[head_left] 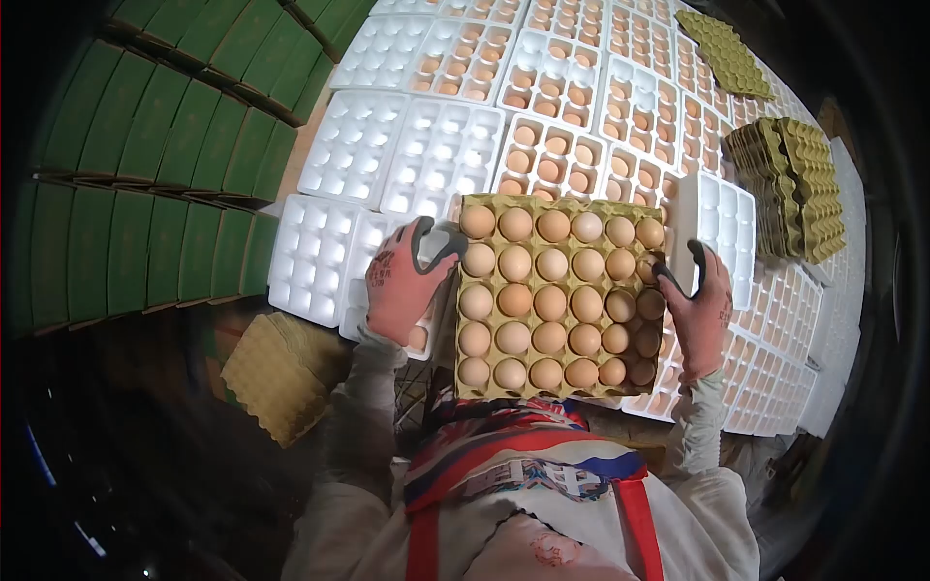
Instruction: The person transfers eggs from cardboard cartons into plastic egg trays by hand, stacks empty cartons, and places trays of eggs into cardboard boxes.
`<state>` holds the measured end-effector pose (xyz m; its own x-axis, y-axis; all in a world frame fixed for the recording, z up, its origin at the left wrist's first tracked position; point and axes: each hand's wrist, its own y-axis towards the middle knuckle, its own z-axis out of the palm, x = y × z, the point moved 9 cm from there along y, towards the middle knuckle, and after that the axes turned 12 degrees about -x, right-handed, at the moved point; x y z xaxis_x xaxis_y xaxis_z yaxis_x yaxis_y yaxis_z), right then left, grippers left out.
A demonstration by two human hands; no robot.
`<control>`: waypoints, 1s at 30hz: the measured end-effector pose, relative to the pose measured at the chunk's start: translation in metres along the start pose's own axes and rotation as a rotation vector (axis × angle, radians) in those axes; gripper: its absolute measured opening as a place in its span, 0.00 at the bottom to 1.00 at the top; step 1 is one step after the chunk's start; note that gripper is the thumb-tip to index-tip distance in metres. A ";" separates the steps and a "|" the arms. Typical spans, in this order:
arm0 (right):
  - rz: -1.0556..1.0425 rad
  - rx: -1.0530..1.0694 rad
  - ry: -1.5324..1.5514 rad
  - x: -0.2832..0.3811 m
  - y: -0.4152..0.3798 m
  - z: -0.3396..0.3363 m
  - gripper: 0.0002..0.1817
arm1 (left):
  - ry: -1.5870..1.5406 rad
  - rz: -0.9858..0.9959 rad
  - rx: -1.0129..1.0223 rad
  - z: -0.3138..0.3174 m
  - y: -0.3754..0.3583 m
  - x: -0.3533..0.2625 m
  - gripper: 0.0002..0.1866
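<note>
In the middle of the head view, a yellowish pulp egg tray (534, 282) holds rows of brown eggs (550, 302). It lies over white foam egg trays, its near edge close to my apron. My left hand (405, 281), in a pink glove with dark fingertips, is at the tray's left edge, thumb and fingers spread in a C shape. At the right edge is my right hand (699, 308), gloved alike, its thumb tip against the rim and its fingers apart. The tray's underside is hidden, so what bears it cannot be told.
White foam trays (441, 145) cover the table, many with eggs in them. A stack of pulp trays (790, 189) stands at right, another pulp tray (725, 53) farther back. Green cartons (145, 126) line the left; more pulp trays (276, 373) lie low at left.
</note>
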<state>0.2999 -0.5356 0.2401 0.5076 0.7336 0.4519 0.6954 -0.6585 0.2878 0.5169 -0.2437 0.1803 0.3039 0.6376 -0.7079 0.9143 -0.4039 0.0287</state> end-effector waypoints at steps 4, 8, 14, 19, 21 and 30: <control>-0.614 0.254 0.098 0.118 0.032 0.088 0.31 | 0.228 0.564 0.169 0.035 0.041 -0.038 0.32; -0.502 0.458 0.375 0.109 0.047 0.112 0.29 | 0.256 0.887 0.235 0.041 0.036 -0.046 0.27; 0.268 0.619 1.024 0.088 0.055 0.115 0.26 | -0.783 0.222 0.071 0.008 0.057 -0.009 0.22; -0.448 0.619 0.024 0.155 0.033 0.136 0.29 | -1.586 -0.362 0.259 0.030 0.068 0.043 0.14; -0.134 0.631 0.537 0.127 0.038 0.126 0.29 | -1.021 -0.154 0.378 0.041 0.049 0.033 0.16; -0.372 0.778 0.215 0.127 0.022 0.095 0.24 | -0.022 0.404 0.363 0.026 0.023 -0.041 0.31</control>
<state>0.4276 -0.4408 0.2230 0.1273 0.7784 0.6147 0.9848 -0.0254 -0.1718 0.5182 -0.2963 0.1915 0.6024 0.3726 -0.7058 0.5737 -0.8170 0.0583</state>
